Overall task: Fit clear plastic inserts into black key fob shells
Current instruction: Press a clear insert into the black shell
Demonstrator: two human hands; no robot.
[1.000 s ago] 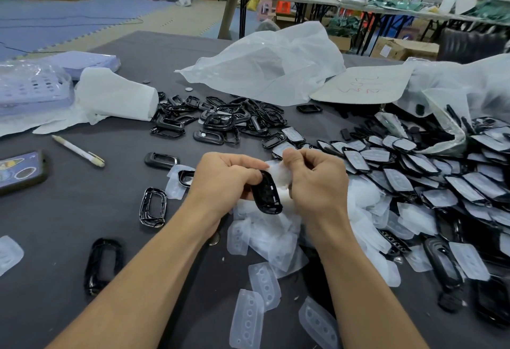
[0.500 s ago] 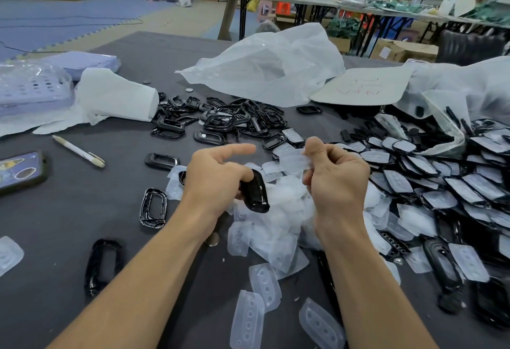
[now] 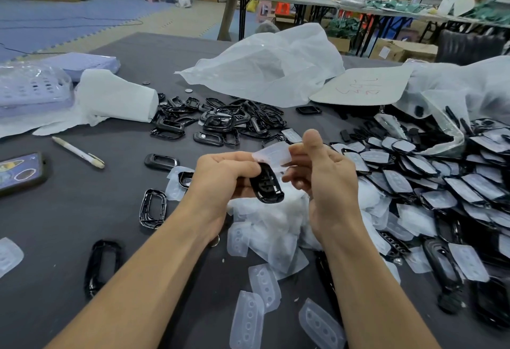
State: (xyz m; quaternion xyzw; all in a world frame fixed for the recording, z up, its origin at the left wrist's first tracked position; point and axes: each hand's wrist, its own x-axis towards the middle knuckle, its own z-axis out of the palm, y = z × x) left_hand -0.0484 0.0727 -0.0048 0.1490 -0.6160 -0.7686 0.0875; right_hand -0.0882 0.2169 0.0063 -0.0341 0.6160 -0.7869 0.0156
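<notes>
My left hand [image 3: 220, 180] grips a black shell [image 3: 266, 184] above the bench [image 3: 69, 210]. My right hand [image 3: 323, 180] pinches a clear insert [image 3: 273, 155] touching the shell's top end. Both wrists partly hide the heap of loose inserts [image 3: 270, 227] below. Empty shells [image 3: 220, 119] pile beyond, with a pen [image 3: 78, 152] to the left. The phone [image 3: 19, 172] is cut off at the edge.

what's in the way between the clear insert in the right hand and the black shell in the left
Nothing visible. The right hand holds the clear insert just above the upper end of the black shell, which the left hand grips. No other part lies between them.
</notes>
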